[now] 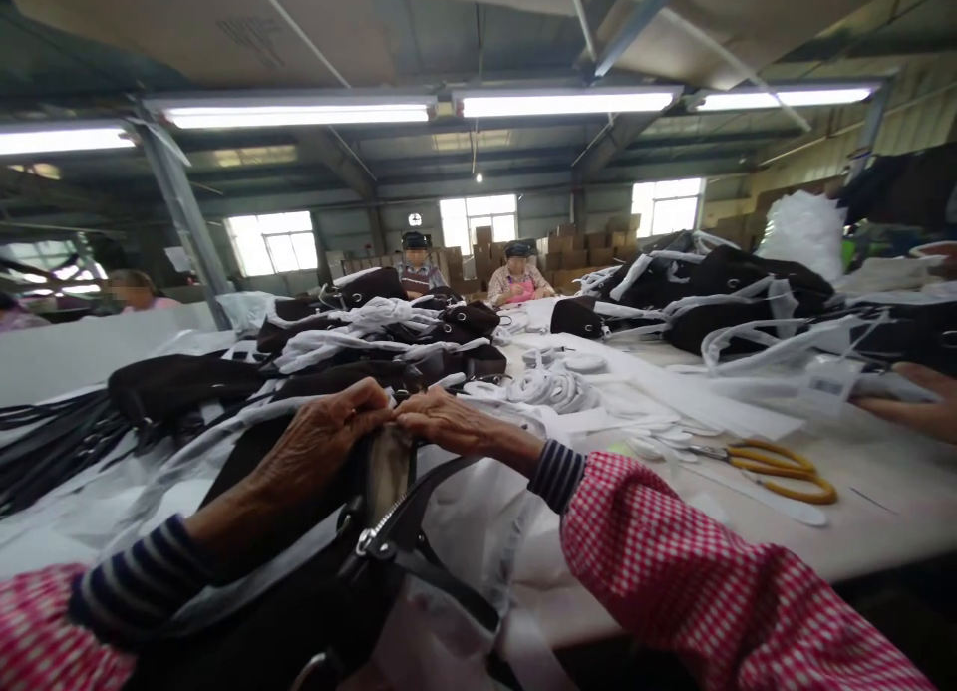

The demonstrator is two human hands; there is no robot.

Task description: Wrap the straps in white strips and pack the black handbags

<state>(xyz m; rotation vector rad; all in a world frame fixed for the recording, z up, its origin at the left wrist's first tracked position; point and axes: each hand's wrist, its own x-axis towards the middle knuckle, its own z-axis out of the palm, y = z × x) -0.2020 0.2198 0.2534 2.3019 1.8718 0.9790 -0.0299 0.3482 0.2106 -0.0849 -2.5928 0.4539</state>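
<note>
A black handbag (299, 611) lies in front of me with its zipper (381, 523) undone and the beige lining showing. At the far end of the bag's opening, my left hand (321, 427) is closed on its edge. My right hand (441, 417) meets it there, fingers pinched on the same edge. The fingertips of both hands nearly touch, and what lies between them is hidden. A black strap (449, 472) with metal fittings hangs off the bag's right side. White tissue-like wrapping (478, 521) lies beneath and beside the bag.
Black bags with white-wrapped handles are piled at left (186, 382) and right (718, 282). Yellow-handled scissors (785, 467) and coiled white strips (553, 384) lie on the table (889, 521). Another person's hand (916, 402) reaches in at right. Two people sit across the table.
</note>
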